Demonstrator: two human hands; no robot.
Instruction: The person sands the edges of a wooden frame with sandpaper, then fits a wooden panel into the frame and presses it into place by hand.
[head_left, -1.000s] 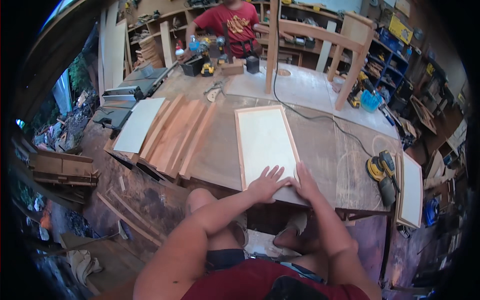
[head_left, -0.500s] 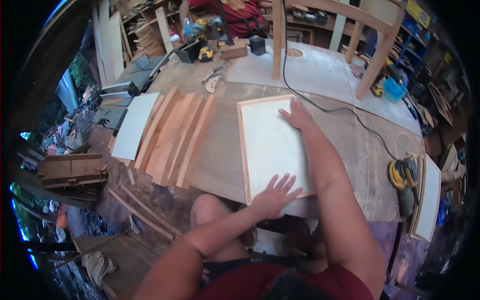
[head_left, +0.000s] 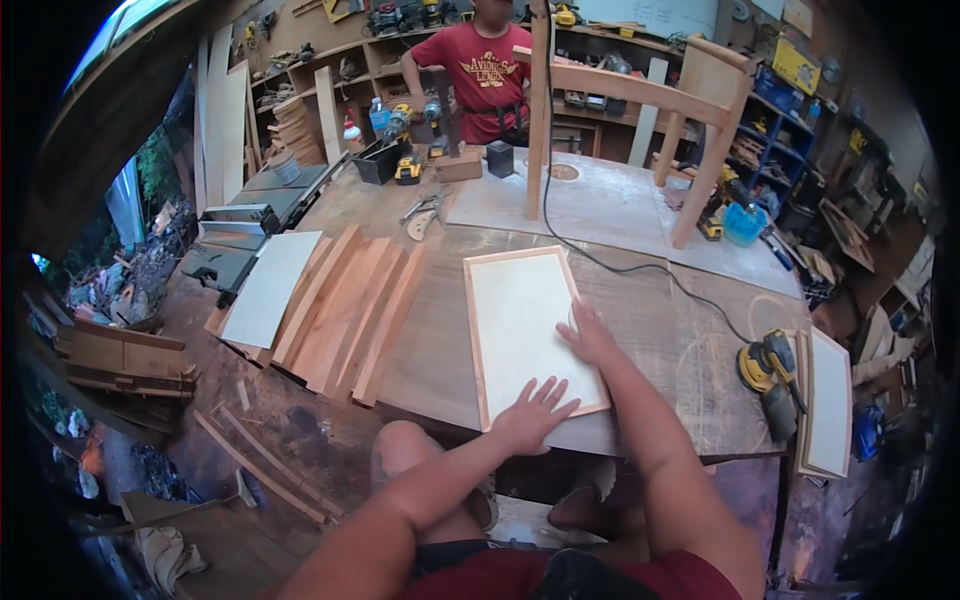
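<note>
A shallow wood-framed panel [head_left: 515, 310], pale inside with a thin light-brown rim, lies on the workbench [head_left: 430, 330] in front of me. Over its near edge my left hand [head_left: 535, 413] rests flat, fingers spread. My right hand [head_left: 588, 333] lies at the panel's right edge, thumb on the pale face and the other fingers along the rim. Neither hand's fingers are wrapped round anything. To the left are several wooden boards [head_left: 345, 310] side by side, with a white panel [head_left: 272, 290] beside them.
A yellow and black sander [head_left: 765, 368] stands at the right, near more framed panels [head_left: 828, 400]. A black cord [head_left: 625, 268] crosses the bench. Beyond are a wooden frame with legs [head_left: 630, 85], cordless drills [head_left: 405, 140] and a person in a red shirt [head_left: 490, 75].
My view has tilted up, showing more of the person and shelves. My right hand has slid nearer along the panel's right edge, away from its far corner. The left hand stays at the near edge.
</note>
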